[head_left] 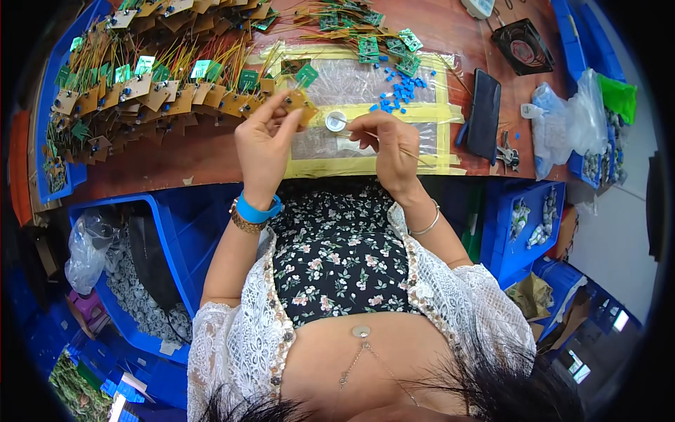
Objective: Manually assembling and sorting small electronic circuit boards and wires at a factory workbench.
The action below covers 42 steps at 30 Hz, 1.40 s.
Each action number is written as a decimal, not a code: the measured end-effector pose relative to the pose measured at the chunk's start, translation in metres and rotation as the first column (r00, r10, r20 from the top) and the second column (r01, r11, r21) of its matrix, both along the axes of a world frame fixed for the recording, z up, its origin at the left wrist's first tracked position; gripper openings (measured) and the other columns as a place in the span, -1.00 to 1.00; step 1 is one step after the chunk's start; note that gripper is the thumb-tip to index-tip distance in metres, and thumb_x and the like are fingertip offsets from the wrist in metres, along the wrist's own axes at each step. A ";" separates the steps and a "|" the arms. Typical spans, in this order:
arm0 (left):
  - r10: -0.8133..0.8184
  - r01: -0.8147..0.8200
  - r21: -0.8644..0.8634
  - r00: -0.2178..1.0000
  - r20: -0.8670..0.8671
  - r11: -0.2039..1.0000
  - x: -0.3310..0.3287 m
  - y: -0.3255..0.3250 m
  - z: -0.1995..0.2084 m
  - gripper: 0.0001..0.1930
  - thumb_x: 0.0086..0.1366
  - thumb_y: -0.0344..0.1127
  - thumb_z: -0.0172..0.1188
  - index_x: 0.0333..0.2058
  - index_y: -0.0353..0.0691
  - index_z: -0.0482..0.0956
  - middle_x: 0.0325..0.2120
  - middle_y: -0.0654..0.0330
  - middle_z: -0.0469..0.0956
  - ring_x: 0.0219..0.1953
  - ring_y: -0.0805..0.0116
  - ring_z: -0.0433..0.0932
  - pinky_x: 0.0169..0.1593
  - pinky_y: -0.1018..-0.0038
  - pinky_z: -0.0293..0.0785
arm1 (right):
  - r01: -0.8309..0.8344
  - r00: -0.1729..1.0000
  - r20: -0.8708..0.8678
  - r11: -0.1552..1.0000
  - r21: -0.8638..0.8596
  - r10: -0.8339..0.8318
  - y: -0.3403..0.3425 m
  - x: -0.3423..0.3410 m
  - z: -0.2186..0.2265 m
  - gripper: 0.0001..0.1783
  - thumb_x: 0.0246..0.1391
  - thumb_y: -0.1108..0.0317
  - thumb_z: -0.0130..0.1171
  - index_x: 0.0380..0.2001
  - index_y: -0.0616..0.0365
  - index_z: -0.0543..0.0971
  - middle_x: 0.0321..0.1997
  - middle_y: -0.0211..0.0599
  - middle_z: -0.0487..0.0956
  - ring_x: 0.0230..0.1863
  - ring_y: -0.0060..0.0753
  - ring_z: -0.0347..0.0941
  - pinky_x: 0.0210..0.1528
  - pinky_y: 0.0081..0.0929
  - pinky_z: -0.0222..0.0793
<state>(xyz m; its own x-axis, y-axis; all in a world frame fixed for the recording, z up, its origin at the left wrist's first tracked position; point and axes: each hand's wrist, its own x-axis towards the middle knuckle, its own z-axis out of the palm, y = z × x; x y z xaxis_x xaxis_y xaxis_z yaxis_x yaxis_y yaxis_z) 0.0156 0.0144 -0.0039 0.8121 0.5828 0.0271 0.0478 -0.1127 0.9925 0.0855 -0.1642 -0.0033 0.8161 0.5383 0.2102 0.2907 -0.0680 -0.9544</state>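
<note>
My left hand (261,149) pinches a tan circuit board (301,104) by its edge, above the taped work area. A small green board (306,74) stands just beyond it, seemingly joined to it by wires. Between thumb and fingers, my right hand (395,151) grips a thin stick (416,157). The stick slants across the hand, its far end at a small round white dish (335,121). That dish sits on the clear sheet (325,153) with yellow tape edging. Whether the stick's tip touches the dish's contents is too small to tell.
Wired boards (151,91) pile up at the left. Loose blue parts (402,91) lie beyond my right hand, and more green boards (368,49) behind them. At right are a dark phone (484,116), keys (508,153), a black fan (524,46) and plastic bags (552,133).
</note>
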 end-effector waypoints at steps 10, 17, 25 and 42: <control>-0.228 0.232 -0.539 0.971 0.076 0.810 -0.005 -0.013 0.015 -0.60 0.25 -0.57 0.13 0.08 -0.45 0.41 -0.27 0.10 0.57 -0.26 0.38 0.59 -0.11 0.47 0.60 | -0.023 0.989 -0.133 0.970 0.242 0.057 0.015 -0.005 0.008 -0.38 0.38 -0.01 -0.31 -0.33 0.33 0.56 -0.43 -0.27 0.56 -0.48 -0.60 0.41 -0.48 -0.70 0.23; -0.232 0.249 -0.536 0.968 0.100 0.807 -0.005 -0.016 0.017 -0.59 0.25 -0.60 0.12 0.09 -0.48 0.38 -0.29 0.10 0.57 -0.25 0.40 0.59 -0.11 0.46 0.62 | -0.071 0.992 0.109 0.992 0.104 0.060 0.013 -0.002 0.012 -0.56 0.33 0.14 -0.10 -0.35 0.30 0.60 -0.43 -0.29 0.57 -0.48 -0.54 0.43 -0.43 -0.66 0.32; -0.245 0.262 -0.537 0.964 0.106 0.802 -0.006 -0.016 0.015 -0.59 0.24 -0.58 0.14 0.09 -0.43 0.41 -0.27 0.14 0.55 -0.24 0.44 0.57 -0.12 0.49 0.59 | -0.052 0.966 0.251 0.999 -0.017 0.055 0.005 -0.004 0.024 -0.80 0.18 0.35 0.11 -0.34 0.28 0.62 -0.38 -0.22 0.60 -0.39 -0.38 0.50 -0.35 -0.52 0.37; -0.252 0.202 -0.693 0.967 0.030 0.692 -0.003 -0.016 0.020 -0.58 0.22 -0.58 0.14 0.07 -0.45 0.40 -0.27 0.12 0.55 -0.23 0.36 0.60 -0.10 0.44 0.63 | 0.338 0.826 0.522 0.927 -0.160 -0.211 -0.023 0.035 0.008 -0.55 0.35 0.11 -0.15 -0.18 0.27 0.59 -0.35 -0.26 0.63 -0.33 -0.53 0.46 -0.29 -0.59 0.32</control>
<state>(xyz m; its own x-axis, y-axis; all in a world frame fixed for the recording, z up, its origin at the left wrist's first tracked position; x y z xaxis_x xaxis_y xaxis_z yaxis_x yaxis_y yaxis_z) 0.0129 -0.0015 0.0166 0.9076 0.2170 -0.3594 0.1758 0.5810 0.7947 0.1209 -0.1872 0.0047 0.7618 0.3916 0.5161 0.6470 -0.4189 -0.6372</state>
